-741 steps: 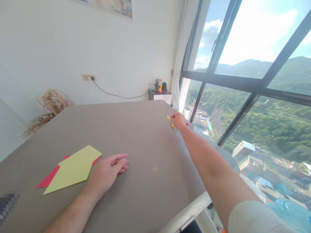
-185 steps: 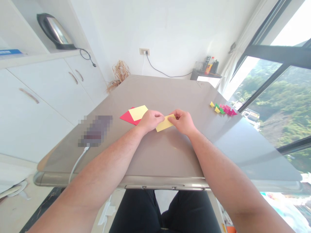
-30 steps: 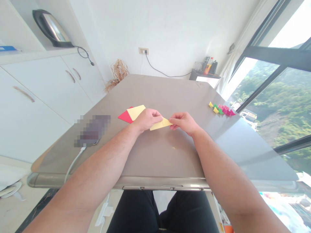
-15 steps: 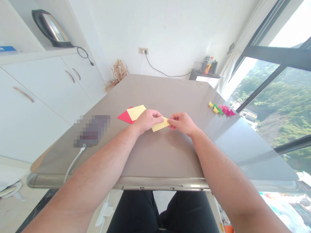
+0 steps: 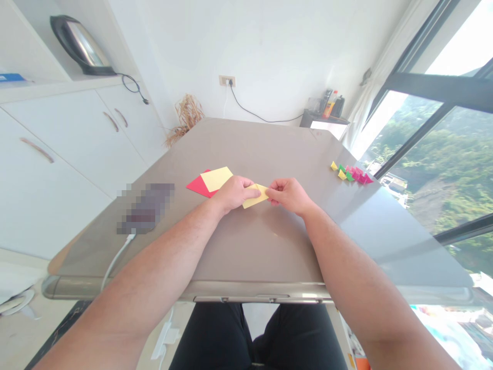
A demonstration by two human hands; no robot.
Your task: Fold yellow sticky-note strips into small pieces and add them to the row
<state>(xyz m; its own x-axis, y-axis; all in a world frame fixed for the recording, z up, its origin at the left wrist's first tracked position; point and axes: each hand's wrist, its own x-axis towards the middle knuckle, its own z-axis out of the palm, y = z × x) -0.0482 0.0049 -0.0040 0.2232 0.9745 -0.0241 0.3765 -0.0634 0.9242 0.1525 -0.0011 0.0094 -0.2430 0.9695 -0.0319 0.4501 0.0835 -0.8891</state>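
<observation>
A small folded piece of yellow paper [image 5: 252,201] is between my hands, low over the near middle of the table. My left hand [image 5: 235,194] is closed on its left part, thumb lying across the top. At its right end, my right hand [image 5: 285,194] pinches the paper between thumb and fingers. Just left of my left hand lies a flat yellow sheet [image 5: 215,178] on top of a red sheet [image 5: 198,186]. The undersides of both hands and part of the folded paper are hidden.
Several small folded paper boats [image 5: 358,175] in yellow, green and pink stand at the table's right side by the window. A blurred-out dark device [image 5: 148,205] with a white cable [image 5: 117,257] lies at left. Dried stalks [image 5: 188,113] are beyond the far left edge of the table [image 5: 262,246].
Since a second ago, the paper's right point has been folded in and my right hand has shifted slightly left. My left thumb now presses on the fold. Earlier, my right hand was at the boats.
</observation>
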